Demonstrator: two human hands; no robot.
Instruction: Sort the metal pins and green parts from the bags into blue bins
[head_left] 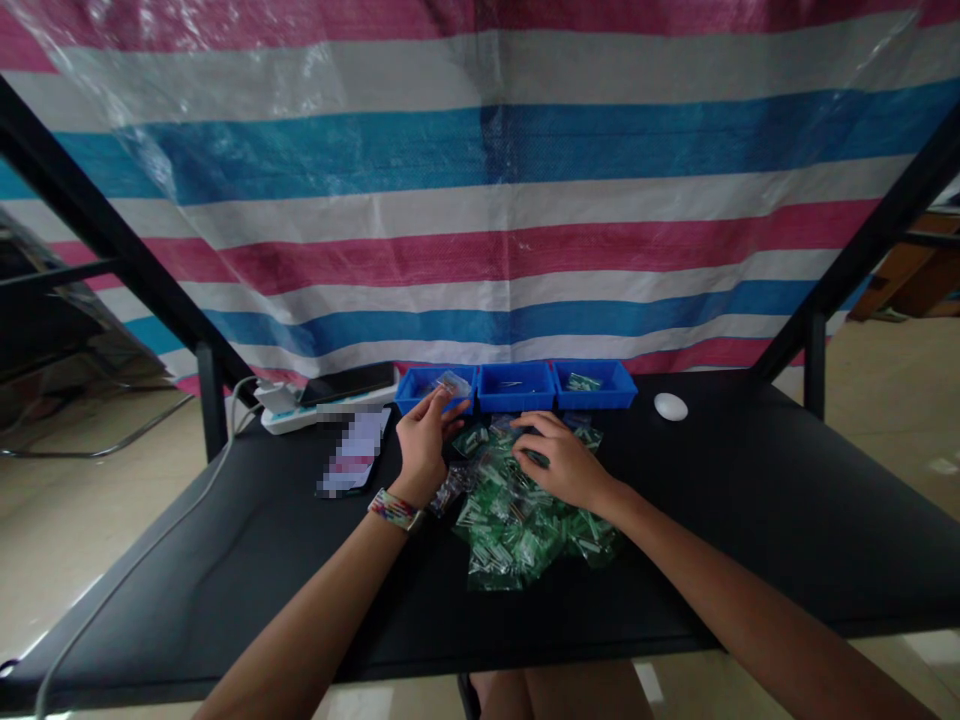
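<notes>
Between the fingers of my left hand (425, 440) is a small clear plastic bag (454, 384), raised over the left blue bin (409, 388). What the bag contains is too small to make out. My right hand (559, 458) hovers over or touches a heap of small green-tinted plastic bags (517, 530), its fingers apart and curved, with nothing visible in them. Some small pieces lie in the right blue bin (615, 385), and a few thin slivers in the middle blue bin (517, 388).
A phone (356, 450) and a white power strip (289, 420) with a dark device (349, 382) on it lie at the left. A white mouse-like oval (670, 406) sits at the right on the black table (720, 500). Behind hangs a striped sheet (360, 260) between black frame bars.
</notes>
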